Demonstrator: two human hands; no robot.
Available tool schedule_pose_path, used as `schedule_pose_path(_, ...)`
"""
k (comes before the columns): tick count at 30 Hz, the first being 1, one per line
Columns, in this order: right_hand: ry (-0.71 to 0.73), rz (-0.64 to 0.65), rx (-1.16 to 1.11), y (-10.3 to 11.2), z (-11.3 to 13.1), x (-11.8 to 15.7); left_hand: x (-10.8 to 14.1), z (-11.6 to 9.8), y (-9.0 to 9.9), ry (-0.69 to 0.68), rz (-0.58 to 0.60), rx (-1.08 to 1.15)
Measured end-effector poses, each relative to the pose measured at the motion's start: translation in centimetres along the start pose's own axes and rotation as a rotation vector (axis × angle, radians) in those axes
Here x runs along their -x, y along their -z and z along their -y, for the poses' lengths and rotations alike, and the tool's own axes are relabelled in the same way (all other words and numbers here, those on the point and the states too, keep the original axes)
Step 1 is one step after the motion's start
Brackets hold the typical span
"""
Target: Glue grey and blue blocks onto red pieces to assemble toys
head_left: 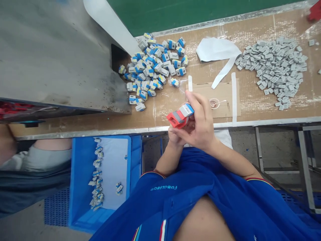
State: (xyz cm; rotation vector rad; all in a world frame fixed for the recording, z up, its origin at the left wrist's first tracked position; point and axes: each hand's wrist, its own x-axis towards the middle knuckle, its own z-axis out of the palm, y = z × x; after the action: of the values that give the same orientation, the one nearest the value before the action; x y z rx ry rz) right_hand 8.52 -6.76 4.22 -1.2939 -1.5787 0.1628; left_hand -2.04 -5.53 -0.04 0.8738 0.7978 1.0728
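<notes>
At far left stands a gray metal cabinet (pixel 62 60); nearer, below the worktop (pixel 155 122), a blue bin (pixel 135 160) holds small blocks lined along its left side. On the worktop's left, white, blue and yellow blocks (pixel 152 63) form a heap. At the near edge, center, the right hand (pixel 202 122) pinches a red-and-gray piece (pixel 177 117) joined with a white-and-blue block (pixel 187 110); the left hand (pixel 175 138) sits beneath, mostly hidden, its grip unclear. Farther right lie white cloth (pixel 217 50), taped cardboard (pixel 222 112) and heaped gray pieces (pixel 281 63).
</notes>
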Motion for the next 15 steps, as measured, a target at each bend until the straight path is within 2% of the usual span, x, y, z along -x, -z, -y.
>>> schedule_pose_path(3, -0.017, 0.072, 0.016, 1.1, 0.3, -0.6, 0.3, -0.1, -0.6, 0.069, 0.058, 0.069)
schedule_pose_path(6, -0.034, 0.098, 0.080, 1.7, 0.5, -0.9, 0.3, -0.4, -1.0, 0.116, 0.039, 0.085)
schedule_pose_path(15, -0.058, 0.122, 0.186, 2.3, 0.4, -1.2, 0.2, -1.4, -2.3, 0.071, 0.003, 0.050)
